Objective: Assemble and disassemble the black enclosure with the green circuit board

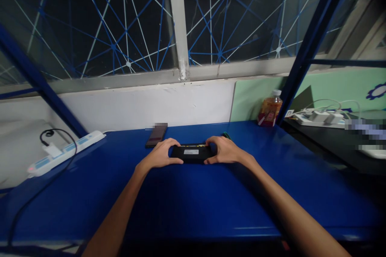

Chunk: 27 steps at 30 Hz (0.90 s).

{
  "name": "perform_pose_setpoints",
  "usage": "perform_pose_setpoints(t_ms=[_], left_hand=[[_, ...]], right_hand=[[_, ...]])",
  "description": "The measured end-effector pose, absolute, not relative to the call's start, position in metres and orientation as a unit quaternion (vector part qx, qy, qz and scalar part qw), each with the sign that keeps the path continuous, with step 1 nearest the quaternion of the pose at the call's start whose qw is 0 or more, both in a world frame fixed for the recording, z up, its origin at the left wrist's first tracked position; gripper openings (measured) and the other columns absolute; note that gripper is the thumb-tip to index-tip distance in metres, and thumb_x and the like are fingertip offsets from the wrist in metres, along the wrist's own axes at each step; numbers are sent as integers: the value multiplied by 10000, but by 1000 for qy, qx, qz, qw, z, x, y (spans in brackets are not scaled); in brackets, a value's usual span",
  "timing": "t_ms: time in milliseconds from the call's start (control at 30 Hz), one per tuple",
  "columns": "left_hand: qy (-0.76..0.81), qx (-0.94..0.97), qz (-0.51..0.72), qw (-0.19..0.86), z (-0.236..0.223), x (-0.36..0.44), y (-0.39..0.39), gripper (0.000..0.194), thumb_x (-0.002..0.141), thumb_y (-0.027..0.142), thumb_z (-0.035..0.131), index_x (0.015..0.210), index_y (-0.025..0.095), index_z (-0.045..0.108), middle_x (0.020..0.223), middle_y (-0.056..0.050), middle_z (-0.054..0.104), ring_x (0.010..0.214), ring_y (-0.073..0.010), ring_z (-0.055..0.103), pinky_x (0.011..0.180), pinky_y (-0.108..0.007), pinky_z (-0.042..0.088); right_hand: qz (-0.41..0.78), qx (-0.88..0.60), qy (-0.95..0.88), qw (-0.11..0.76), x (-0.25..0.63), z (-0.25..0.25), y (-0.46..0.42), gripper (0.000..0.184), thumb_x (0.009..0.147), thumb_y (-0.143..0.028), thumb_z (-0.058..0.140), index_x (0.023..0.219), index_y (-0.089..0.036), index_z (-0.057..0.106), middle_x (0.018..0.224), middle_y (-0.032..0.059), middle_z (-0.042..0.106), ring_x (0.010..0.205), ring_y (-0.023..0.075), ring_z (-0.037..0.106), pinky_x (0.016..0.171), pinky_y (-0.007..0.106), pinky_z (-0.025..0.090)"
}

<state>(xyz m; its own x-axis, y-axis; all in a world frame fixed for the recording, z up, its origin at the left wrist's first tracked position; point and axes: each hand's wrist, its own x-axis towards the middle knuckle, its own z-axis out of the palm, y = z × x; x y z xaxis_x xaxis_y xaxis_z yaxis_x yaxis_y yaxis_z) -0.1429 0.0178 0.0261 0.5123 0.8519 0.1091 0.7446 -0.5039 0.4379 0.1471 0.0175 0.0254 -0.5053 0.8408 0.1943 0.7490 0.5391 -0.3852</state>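
A flat black rectangular box [193, 158] with a white label on the side facing me is held low over the blue table [181, 200]; whether it touches the surface I cannot tell. Yellow marks show along its far top edge. My left hand [164, 153] grips its left end, thumb in front and fingers behind. At the right end, my right hand [222, 150] grips it the same way. Just behind my right hand a small green item [226, 135] shows in part; its kind is unclear. A dark smartphone [157, 135] lies beyond my left hand.
A white power strip [68, 152] with a plug and black cable lies along the table's left edge. At the back right stands a drink bottle [270, 109]. Blue frame posts [297, 60] rise at both sides. Another power strip [322, 119] sits on the dark table to the right.
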Motion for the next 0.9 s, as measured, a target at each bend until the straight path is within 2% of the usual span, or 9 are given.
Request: perform_pose_setpoints(t_ms=[100, 333, 500, 700, 900], left_hand=[[466, 856, 149, 166, 25, -144, 18, 561, 686, 570, 674, 1138, 249, 584, 1252, -70, 551, 1146, -301, 506, 996, -431, 344], [466, 861, 95, 183, 27, -152, 21, 774, 595, 553, 750, 1298, 324, 523, 1410, -54, 460, 1254, -347, 434, 1040, -500, 307], [468, 859, 78, 193, 32, -155, 21, 768, 621, 474, 764, 1326, 312, 505, 1454, -50, 431, 1344, -328, 356, 1104, -512, 231], [468, 851, 81, 221, 33, -157, 19, 761, 649, 435, 756, 1344, 288, 485, 1467, -56, 411, 1337, -307, 378, 1103, -475, 268], [463, 852, 88, 228, 31, -160, 20, 712, 656, 467, 730, 1307, 290, 499, 1426, -70, 460, 1302, -333, 410, 1070, -508, 292]], right_hand=[[129, -464, -857, 184, 147, 25, 17, 606, 571, -572, 753, 1027, -189, 641, 988, 81, 693, 859, 269, 639, 694, 345, 446], [146, -444, -865, 184, 149, 23, 20, 578, 587, -560, 764, 1010, -189, 635, 1055, 91, 665, 920, 276, 618, 757, 361, 457], [152, -428, -870, 189, 151, 23, 21, 544, 614, -551, 761, 994, -184, 631, 1056, 97, 651, 934, 272, 610, 780, 364, 460], [167, -432, -866, 187, 152, 22, 23, 565, 594, -550, 770, 995, -181, 623, 1056, 97, 643, 918, 266, 603, 773, 367, 458], [157, -430, -867, 194, 151, 21, 21, 571, 571, -484, 791, 1016, -173, 614, 1059, 95, 641, 927, 266, 601, 783, 357, 450]])
